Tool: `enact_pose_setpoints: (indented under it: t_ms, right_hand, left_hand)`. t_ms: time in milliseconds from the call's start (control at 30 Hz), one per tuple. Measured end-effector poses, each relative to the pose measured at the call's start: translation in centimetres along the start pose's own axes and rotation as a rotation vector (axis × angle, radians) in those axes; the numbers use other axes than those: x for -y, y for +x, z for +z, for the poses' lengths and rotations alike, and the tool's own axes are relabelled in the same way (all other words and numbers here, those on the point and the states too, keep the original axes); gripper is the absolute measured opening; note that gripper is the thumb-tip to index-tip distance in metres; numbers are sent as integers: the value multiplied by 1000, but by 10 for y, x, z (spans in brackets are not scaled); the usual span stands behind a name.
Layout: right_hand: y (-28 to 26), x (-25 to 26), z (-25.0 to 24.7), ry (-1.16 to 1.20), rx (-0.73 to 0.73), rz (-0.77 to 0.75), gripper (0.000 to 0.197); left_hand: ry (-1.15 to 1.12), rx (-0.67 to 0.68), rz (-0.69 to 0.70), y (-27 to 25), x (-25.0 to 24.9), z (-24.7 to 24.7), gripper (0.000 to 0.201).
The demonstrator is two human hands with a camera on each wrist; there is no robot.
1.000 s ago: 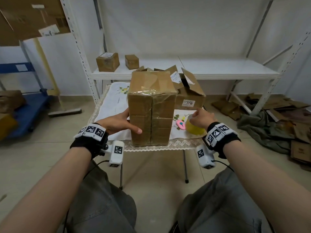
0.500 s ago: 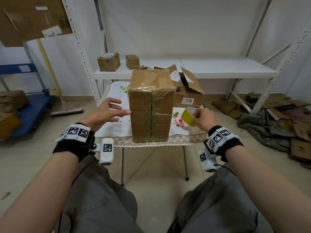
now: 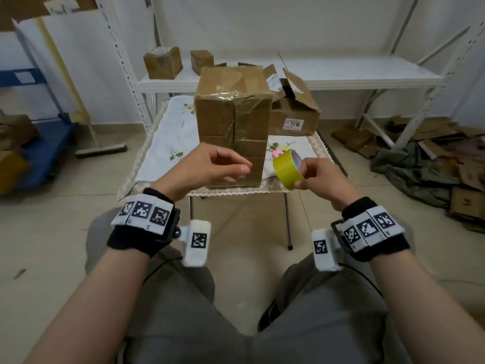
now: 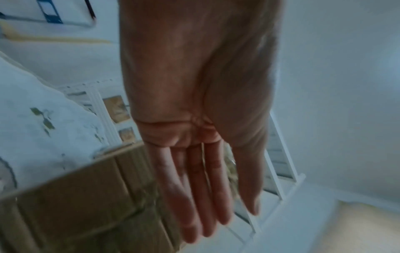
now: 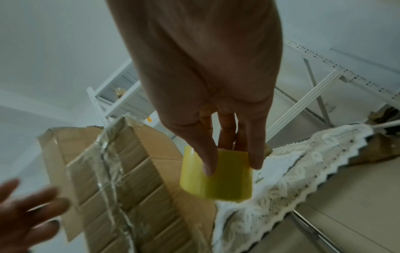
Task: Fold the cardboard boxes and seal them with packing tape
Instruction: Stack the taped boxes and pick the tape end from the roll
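A tall cardboard box stands upright on the small cloth-covered table, its front seam and top covered with clear tape. My right hand grips a yellow roll of packing tape in the air just right of the box; fingers reach into its core. My left hand hovers in front of the box's lower face, fingers relaxed and holding nothing.
An open box labelled 7719 sits behind the tall one. A small pink object lies on the cloth. Two small boxes stand on the white shelf. Flattened cardboard and a green cloth litter the floor at right.
My right hand lifted the tape roll off the table and toward me. My left hand left the box's side and swung across in front of it toward the roll.
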State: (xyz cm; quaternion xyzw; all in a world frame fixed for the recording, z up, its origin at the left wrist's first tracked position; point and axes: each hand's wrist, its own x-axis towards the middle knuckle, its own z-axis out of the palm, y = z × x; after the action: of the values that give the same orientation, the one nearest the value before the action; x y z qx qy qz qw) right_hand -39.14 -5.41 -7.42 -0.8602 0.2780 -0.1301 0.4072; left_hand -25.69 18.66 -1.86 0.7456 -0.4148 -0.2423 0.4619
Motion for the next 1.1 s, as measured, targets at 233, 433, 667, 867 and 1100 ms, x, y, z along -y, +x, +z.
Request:
enact_pose_setpoints:
  t_ms: [233, 433, 667, 867, 1100]
  right_hand:
    - [-33, -6, 6, 70, 288, -63, 18]
    - [-36, -6, 14, 102, 336, -95, 20]
    - [-30, -8, 20, 112, 323, -65, 22]
    - [-27, -9, 22, 123, 326, -60, 22]
    - [-28, -8, 20, 90, 395, -103, 26]
  left_hand:
    - [353, 92, -10, 26, 32, 59, 94]
    - [334, 7, 19, 34, 47, 75, 92]
    - [309, -110, 72, 35, 53, 79, 83]
    - [257, -134, 111, 37, 56, 78, 75]
    - [35, 90, -158, 43, 63, 67, 59]
